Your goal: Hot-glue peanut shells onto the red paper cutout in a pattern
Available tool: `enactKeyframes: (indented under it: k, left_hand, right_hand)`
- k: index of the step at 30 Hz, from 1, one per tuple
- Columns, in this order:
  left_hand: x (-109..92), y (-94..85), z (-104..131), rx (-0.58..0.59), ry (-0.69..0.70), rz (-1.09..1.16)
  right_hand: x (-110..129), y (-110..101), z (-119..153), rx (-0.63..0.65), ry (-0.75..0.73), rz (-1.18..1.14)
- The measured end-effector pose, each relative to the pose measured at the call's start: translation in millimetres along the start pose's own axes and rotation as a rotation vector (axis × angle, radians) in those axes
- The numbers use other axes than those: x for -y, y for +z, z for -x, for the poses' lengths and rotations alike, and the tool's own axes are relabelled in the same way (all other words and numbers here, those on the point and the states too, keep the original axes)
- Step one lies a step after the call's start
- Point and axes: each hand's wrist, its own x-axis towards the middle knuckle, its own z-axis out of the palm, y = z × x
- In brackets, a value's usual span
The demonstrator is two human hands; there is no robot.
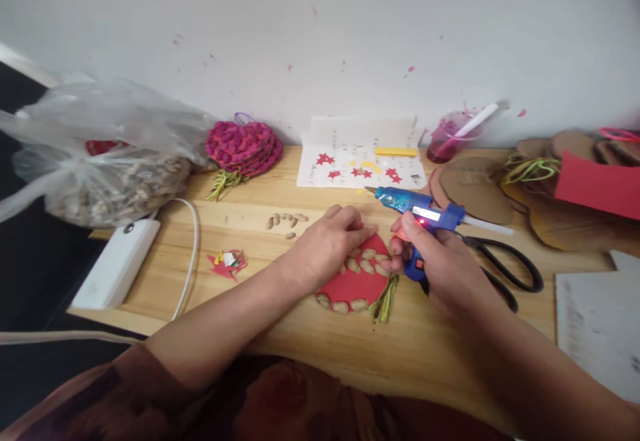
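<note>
A round red piece point(345, 287) with peanut shells on its face and lower edge lies on the wooden table, a green yarn tassel point(384, 302) at its lower right. My left hand point(327, 244) rests over its upper left, fingers bent and pressed together; whatever is under the fingertips is hidden. In my right hand point(430, 247) is a blue glue gun point(425, 211), its nozzle pointing left and a red light glowing on it. The fingertips of my right hand are at the right edge of the red piece.
Loose peanuts point(285, 219) and paper scraps point(227, 262) lie left. Behind are a pink-purple ornament point(243, 149), a sheet with red stars point(320, 174) and a cup point(453, 137). Black scissors point(530, 274) and cardboard point(473, 187) are right; a bag point(115, 187) and white power strip point(117, 264) far left.
</note>
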Motion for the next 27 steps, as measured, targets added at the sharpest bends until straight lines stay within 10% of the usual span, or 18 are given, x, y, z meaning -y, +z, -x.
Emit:
enactKeyframes:
  k: [15, 19, 27]
  left_hand:
    - [6, -21.1, 0, -0.026, 0.048, 0.072]
    - [5, -44.7, 20, -0.261, -0.116, 0.042]
    - [1, -38.4, 76, -0.233, -0.317, 0.002]
  right_hand:
    - [7, -3, -2, -0.044, -0.072, -0.031]
    - [10, -4, 0, -0.051, -0.148, -0.019]
    - [12, 0, 12, 0.077, -0.05, 0.028]
